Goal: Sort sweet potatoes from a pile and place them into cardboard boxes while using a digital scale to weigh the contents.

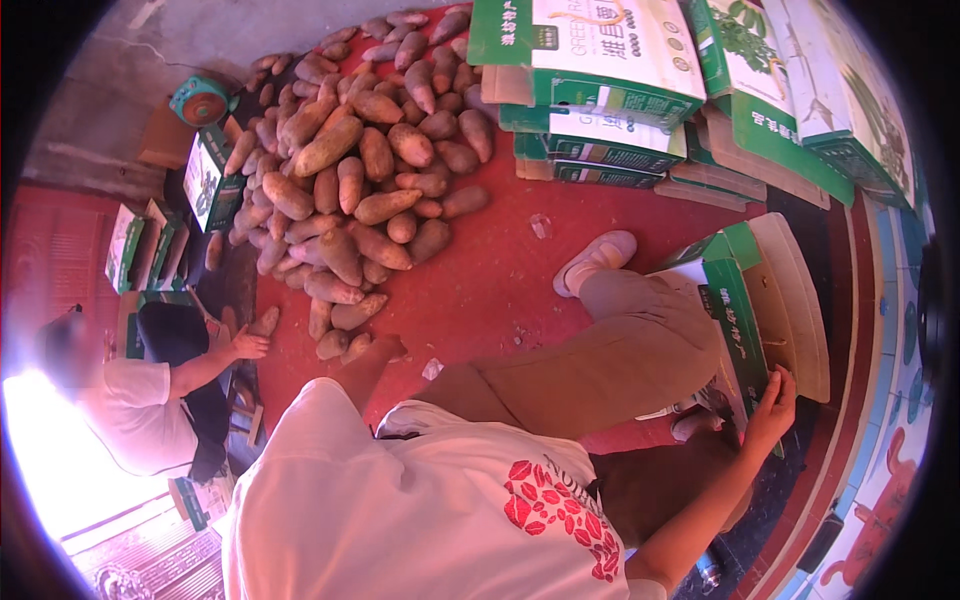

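Observation:
A big heap of reddish-brown sweet potatoes (375,155) lies on the red floor ahead of me. My left hand (384,350) is low at the heap's near edge, beside a sweet potato (333,345); its fingers are too unclear to show whether they grip anything. On my right stands an open green-and-white cardboard box (735,325) with its brown flap (795,290) raised. My right hand (774,405) has its fingers and thumb closed on the near edge of this box. The bottom of the box is hidden from view.
Stacked green-and-white boxes (615,135) stand at the far right. At the left another person (150,400) sits, a hand (250,345) by a sweet potato. A box (212,180) and a round turquoise device (202,102) are left of the heap. My legs stretch across the middle.

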`<state>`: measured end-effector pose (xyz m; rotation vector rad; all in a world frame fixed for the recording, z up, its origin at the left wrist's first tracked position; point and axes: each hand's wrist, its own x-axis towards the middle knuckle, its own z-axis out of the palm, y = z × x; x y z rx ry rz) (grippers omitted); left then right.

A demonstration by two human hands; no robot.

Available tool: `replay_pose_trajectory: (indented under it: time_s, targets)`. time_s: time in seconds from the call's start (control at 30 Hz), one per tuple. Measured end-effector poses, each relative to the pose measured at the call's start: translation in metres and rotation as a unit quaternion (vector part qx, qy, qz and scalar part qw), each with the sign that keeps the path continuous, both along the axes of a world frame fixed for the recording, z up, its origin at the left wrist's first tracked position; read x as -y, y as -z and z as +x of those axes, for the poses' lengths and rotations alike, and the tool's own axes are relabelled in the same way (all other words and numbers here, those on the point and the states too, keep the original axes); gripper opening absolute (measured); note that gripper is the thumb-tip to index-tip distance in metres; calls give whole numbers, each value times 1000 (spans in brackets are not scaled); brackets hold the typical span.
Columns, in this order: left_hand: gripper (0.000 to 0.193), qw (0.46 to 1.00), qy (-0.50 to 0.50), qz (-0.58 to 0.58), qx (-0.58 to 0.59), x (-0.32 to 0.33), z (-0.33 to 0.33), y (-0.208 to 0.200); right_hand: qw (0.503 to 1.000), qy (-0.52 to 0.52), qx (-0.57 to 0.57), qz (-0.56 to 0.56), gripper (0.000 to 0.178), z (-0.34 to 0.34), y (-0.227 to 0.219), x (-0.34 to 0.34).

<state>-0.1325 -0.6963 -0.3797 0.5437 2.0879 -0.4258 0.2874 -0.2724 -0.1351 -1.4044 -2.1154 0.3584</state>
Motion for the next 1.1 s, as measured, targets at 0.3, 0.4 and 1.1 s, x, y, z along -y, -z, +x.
replay_pose_trajectory:
  time_s: [0.3,0.4,1.1]
  targets:
    - [31,995,96,-13,36,111,-8,103,1000,9,3,15,25,2,15,-9]
    - [34,990,88,-78,73,83,-3,31,998,33,-1,58,26,16,8,-6]
    - [59,928,-293,-44,-225,164,-44,21,983,83,64,148,31,17,-32,21]
